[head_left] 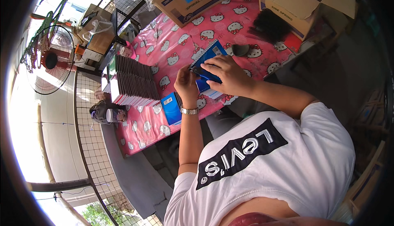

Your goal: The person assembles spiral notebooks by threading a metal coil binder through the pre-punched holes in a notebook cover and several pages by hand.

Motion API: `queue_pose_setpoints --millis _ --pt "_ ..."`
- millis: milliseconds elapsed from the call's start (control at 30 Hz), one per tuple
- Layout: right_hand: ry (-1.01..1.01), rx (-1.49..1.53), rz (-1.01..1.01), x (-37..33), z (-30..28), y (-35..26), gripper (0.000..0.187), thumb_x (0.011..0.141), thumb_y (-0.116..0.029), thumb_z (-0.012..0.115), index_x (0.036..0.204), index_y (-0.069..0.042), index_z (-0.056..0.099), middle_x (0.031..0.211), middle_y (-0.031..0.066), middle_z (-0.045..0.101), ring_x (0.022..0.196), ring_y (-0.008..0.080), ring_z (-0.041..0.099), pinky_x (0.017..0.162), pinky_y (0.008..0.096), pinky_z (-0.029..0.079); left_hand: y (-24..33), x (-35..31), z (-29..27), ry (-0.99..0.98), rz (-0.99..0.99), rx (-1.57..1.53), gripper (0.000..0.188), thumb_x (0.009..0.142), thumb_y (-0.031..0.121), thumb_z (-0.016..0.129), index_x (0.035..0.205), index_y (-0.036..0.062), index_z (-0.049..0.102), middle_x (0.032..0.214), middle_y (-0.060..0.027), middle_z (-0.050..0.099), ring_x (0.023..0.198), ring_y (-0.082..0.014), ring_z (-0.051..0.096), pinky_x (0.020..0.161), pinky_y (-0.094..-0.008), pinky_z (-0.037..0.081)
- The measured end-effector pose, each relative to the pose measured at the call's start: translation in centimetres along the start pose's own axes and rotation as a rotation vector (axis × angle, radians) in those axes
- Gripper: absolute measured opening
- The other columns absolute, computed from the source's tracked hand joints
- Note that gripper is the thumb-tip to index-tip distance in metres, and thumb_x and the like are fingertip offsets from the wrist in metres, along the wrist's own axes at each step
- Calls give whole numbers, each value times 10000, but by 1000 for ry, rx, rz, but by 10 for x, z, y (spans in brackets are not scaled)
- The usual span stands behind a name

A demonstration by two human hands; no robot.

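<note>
A blue spiral notebook [216, 50] lies on the pink table, partly covered by my hands. My right hand [230, 76] is closed round a small dark hand tool [199, 71] that looks like pliers, over the notebook. My left hand [186, 82], with a metal watch at its wrist, is pinched at the notebook's left edge beside the tool's tip; what its fingers hold is too small to make out. Another blue spiral notebook [171, 108] lies left of my left forearm, near the table's front edge.
Tall stacks of spiral-bound notebooks [133, 80] stand left. Cardboard boxes [188, 2] line the table's far side. A dark, rounded object [240, 50] sits beyond my right hand, and a black bristly bundle [269, 25] lies farther right. A fan [50, 60] stands at far left.
</note>
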State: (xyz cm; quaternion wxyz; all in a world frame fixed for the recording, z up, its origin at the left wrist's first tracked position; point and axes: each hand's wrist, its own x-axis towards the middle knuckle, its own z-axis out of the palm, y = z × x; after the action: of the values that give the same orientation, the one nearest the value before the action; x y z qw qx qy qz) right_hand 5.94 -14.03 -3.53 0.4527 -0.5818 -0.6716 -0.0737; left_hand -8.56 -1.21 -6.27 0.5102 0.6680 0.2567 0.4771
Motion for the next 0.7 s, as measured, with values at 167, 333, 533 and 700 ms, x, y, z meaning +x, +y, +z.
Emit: queue_pose_setpoints --millis 167,333,533,700 --pt "-192 515 348 1 8 1 468 851 -187 718 1265 4 613 1014 108 666 998 239 630 875 398 506 2 -3 2 41 49 129 202 936 -68 565 1121 -76 646 990 -87 695 831 -117 658 700 -264 583" --pt "-260 958 554 3 -3 0 450 890 -217 693 1276 -6 599 1125 132 662 1051 190 626 906 354 497 17 -6 -16 98 220 268 242 896 -100 590 1109 -34 684 971 -53 714 818 -86 640 695 -236 530" --pt "72 146 441 -55 -24 103 461 823 -160 729 1254 -53 605 1149 177 644 1078 331 620 952 399 483 130 20 -95 -115 305 973 182 755 -46 597 886 39 690 906 -82 701 841 -265 637 738 -367 495" --pt "-401 -277 389 -141 14 158 553 743 -186 768 1262 -84 606 1246 152 579 1195 339 540 1009 408 445 45 32 -146 -348 -402 1098 107 785 87 611 839 55 698 849 -132 687 932 -353 638 791 -401 483"
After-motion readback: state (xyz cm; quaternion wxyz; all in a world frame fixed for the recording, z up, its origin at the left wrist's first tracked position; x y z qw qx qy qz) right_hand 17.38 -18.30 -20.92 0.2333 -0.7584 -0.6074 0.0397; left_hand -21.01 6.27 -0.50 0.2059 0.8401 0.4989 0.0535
